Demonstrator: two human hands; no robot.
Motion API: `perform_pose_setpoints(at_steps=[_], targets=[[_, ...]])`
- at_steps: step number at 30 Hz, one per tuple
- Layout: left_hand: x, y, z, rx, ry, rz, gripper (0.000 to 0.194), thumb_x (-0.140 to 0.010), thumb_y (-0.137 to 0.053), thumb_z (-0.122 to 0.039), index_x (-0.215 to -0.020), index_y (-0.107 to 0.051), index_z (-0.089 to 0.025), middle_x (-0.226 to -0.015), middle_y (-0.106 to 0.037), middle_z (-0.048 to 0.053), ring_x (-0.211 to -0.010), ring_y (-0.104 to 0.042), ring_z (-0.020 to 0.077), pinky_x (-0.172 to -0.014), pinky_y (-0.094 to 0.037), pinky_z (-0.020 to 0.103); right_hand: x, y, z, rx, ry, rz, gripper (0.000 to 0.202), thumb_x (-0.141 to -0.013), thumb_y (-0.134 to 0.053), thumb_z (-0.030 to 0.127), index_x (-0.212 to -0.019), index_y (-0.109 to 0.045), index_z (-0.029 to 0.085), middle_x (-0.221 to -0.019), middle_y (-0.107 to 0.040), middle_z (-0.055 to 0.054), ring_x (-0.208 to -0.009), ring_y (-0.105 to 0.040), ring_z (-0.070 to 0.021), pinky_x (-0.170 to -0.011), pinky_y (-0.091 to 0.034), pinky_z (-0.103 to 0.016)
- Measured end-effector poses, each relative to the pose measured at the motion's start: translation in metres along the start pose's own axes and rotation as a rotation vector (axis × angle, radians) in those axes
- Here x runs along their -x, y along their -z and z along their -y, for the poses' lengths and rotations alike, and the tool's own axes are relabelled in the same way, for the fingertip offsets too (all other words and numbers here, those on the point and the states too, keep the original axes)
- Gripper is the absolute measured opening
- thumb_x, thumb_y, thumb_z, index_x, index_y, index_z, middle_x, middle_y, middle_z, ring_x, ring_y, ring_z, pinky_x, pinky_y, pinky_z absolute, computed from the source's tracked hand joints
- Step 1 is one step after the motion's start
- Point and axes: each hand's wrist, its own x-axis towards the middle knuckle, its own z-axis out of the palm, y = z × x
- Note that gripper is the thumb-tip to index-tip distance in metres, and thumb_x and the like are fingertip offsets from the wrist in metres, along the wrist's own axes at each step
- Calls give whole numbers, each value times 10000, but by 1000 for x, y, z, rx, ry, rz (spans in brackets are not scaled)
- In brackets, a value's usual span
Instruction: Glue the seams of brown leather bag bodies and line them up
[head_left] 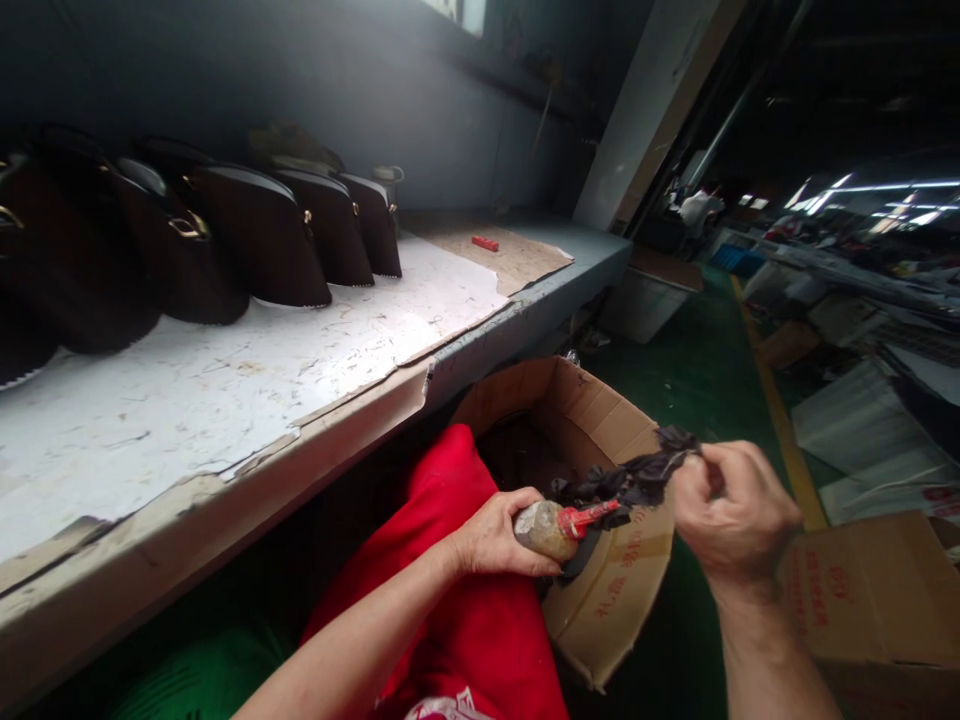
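My left hand (495,535) is wrapped round a stained squeeze bottle (551,532), tilted so that its red nozzle (592,517) points to the right. Pinched in my right hand (727,505) is one end of a crumpled black rag (637,480), which stretches left past the nozzle. Whether the rag touches the nozzle I cannot tell. Both hands are above an open cardboard box (630,590) whose dark contents are hard to make out. Red cloth (450,590) covers my lap below the left hand.
Several dark brown handbags (262,240) stand in a row on the paper-covered bench (352,360). A small red object (485,243) lies farther along it. Another cardboard box (870,590) sits on the right, near a yellow floor line (772,410). A person (701,210) is far back.
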Motion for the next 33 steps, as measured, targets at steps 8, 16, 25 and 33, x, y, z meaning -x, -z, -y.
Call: perform_pose_setpoints(at_steps=[8, 16, 25, 33], targets=[[-3, 10, 0, 257, -31, -47, 800, -611, -1031, -486, -1197, -547, -236, -1068, -697, 10, -917, -674, 183, -809, -518, 279, 12, -7, 18, -501, -487, 285, 157, -991, -683, 302, -877, -757, 224, -833, -738, -14, -676, -696, -157, -598, -534, -246], [-2, 13, -6, 338, -27, -12, 851, -672, -999, -447, -1418, -664, -209, -1190, -753, 83, -1063, -700, 258, -1005, -507, 371, 37, -41, 45, -829, -968, 228, 288, -892, -791, 457, -910, -810, 171, -624, -689, -23, -434, -509, -109, -392, -386, -222], [-2, 11, -3, 412, -10, -17, 773, -733, -930, -500, -1398, -684, -193, -1159, -765, 90, -1003, -690, 245, -882, -509, 324, 37, -50, 60, -1039, -1210, 151, 418, -783, -924, 524, -958, -818, 159, -658, -710, -33, -451, -500, -77, -378, -327, -161], [-4, 10, -7, 320, -2, 18, 846, -638, -1030, -509, -1320, -686, -144, -1048, -737, 73, -899, -661, 193, -843, -500, 296, 30, -44, 62, -1216, -1354, 85, 439, -694, -998, 451, -965, -798, 169, -835, -775, -49, -664, -695, -131, -516, -519, -162]])
